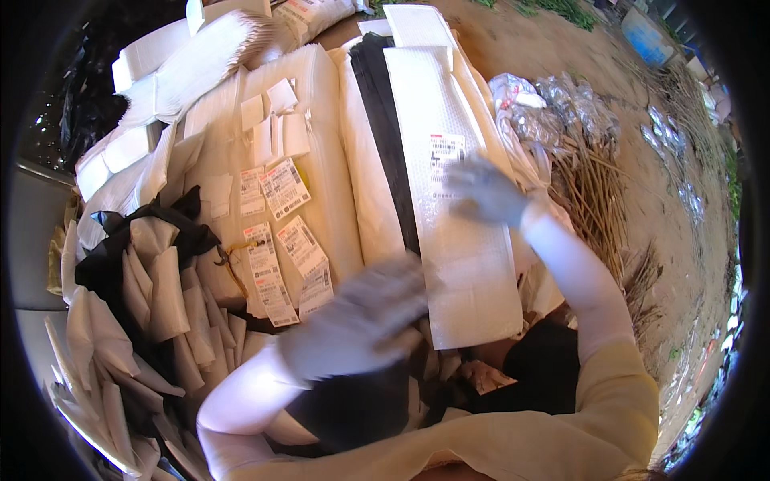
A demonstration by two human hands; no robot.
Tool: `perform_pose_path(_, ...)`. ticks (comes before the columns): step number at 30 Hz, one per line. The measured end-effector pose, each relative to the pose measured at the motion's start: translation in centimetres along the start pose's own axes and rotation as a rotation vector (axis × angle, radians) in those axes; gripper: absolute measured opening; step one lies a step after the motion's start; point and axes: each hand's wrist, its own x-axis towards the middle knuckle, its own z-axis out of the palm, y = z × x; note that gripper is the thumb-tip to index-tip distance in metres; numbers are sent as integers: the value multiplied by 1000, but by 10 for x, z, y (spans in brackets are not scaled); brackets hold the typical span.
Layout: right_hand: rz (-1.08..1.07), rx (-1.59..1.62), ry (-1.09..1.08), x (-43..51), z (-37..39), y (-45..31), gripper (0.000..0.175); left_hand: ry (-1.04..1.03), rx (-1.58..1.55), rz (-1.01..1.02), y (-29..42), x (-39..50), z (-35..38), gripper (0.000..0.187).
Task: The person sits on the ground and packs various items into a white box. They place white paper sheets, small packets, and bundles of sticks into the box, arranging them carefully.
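A long white bubble-wrap mailer (469,270) lies lengthwise in front of me. A printed shipping label (447,157) sits on its upper half. My right hand (488,191), in a grey work glove, is spread palm down over the label's right edge. My left hand (361,321), gloved too, is beside the mailer's left edge; motion blurs it, and its fingertips cannot be made out clearly. Folded black plastic (385,126) runs along the mailer's left side. More printed labels (286,189) lie on the pale stack (328,150) to the left.
Folded mailers or sheets (168,288) crowd the lower left, with black plastic (138,240) among them. A yellow-handled tool (231,264) rests near the labels. Bundled dry stems (592,204) and crumpled clear plastic (571,108) lie on the bare ground to the right.
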Motion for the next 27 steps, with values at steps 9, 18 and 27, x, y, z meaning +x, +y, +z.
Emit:
perform_pose_path(9,259,-77,71,44,77,37,52,-333,257,352,-48,92,199,64)
perform_pose_path(18,-91,444,-266,-47,43,-74,37,-90,215,293,-76,73,255,55)
perform_pose_path(27,1102,1102,278,-56,70,-42,53,804,-423,-907,-8,28,257,101)
